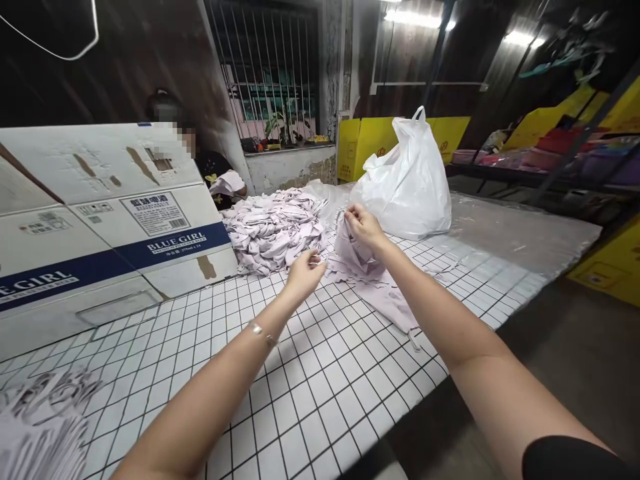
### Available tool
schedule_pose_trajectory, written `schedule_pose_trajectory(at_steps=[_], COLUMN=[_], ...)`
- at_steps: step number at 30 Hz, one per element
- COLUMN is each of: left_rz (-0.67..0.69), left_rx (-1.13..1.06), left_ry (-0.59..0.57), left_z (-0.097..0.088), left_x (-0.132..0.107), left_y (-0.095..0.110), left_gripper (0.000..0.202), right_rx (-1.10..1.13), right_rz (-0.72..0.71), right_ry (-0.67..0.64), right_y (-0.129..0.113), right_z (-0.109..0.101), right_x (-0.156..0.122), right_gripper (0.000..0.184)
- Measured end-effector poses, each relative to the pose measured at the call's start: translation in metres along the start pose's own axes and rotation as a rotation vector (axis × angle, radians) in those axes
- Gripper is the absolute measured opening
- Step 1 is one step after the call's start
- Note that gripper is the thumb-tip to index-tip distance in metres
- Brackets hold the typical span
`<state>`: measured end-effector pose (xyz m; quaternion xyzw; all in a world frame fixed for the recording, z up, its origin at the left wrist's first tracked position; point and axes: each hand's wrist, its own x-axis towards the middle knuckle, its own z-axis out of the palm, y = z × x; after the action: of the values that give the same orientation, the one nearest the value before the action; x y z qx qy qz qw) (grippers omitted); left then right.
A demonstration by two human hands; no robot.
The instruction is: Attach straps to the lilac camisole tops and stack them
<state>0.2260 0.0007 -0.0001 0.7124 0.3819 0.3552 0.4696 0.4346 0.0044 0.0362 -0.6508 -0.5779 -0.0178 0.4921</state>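
My right hand (363, 225) is closed in a pinch on the top edge of a pale lilac fabric piece (373, 283), lifting it off the white gridded table (310, 393). The cloth trails down toward the table's right edge. My left hand (305, 270) is closed on the cloth's left side, fingers curled round a fold. Just behind both hands lies a loose heap of similar lilac fabric pieces (273, 230).
A white plastic bag (407, 180) stands behind the cloth on clear plastic sheeting (505, 230). White "BLUE GIRL" cartons (100, 227) wall off the left; another person (210, 167) sits behind them. A stack of pale pieces (40, 427) lies at the near left. Yellow boxes (610, 267) stand right.
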Motion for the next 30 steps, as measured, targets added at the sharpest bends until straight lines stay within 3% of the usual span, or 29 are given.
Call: schedule_pose_trajectory(at_steps=[3, 6, 9, 11, 16, 22, 24, 26, 30], left_rz=[-0.006, 0.004, 0.018, 0.044, 0.148, -0.113, -0.095, -0.034, 0.144], left_rx=[0.078, 0.246, 0.3, 0.381, 0.804, 0.57, 0.51, 0.493, 0.602], left_ry=[0.028, 0.047, 0.089, 0.135, 0.239, 0.217, 0.281, 0.329, 0.259], left_z=[0.04, 0.043, 0.001, -0.039, -0.132, -0.212, -0.228, -0.233, -0.204], left_x=[0.012, 0.015, 0.008, -0.002, -0.024, -0.015, -0.016, -0.022, -0.037], left_y=[0.006, 0.003, -0.003, -0.003, 0.017, 0.07, 0.088, 0.102, 0.118], left_gripper=[0.06, 0.026, 0.023, 0.027, 0.012, 0.016, 0.018, 0.018, 0.017], right_rx=[-0.025, -0.194, -0.358, -0.448, -0.515, -0.361, -0.29, -0.239, 0.067], right_rz=[-0.157, -0.215, -0.133, -0.034, 0.071, 0.234, 0.254, 0.219, -0.011], right_ry=[-0.053, -0.148, -0.417, -0.522, -0.39, -0.514, -0.546, -0.534, -0.514], right_y=[-0.041, -0.069, -0.072, -0.066, -0.056, -0.075, -0.086, -0.101, -0.146], right_z=[-0.018, -0.044, -0.072, -0.082, -0.074, -0.049, -0.041, -0.028, 0.018], right_x=[0.007, 0.005, -0.005, -0.015, -0.039, -0.004, 0.005, -0.001, -0.049], right_gripper=[0.016, 0.014, 0.042, 0.041, 0.022, 0.019, 0.02, 0.025, 0.06])
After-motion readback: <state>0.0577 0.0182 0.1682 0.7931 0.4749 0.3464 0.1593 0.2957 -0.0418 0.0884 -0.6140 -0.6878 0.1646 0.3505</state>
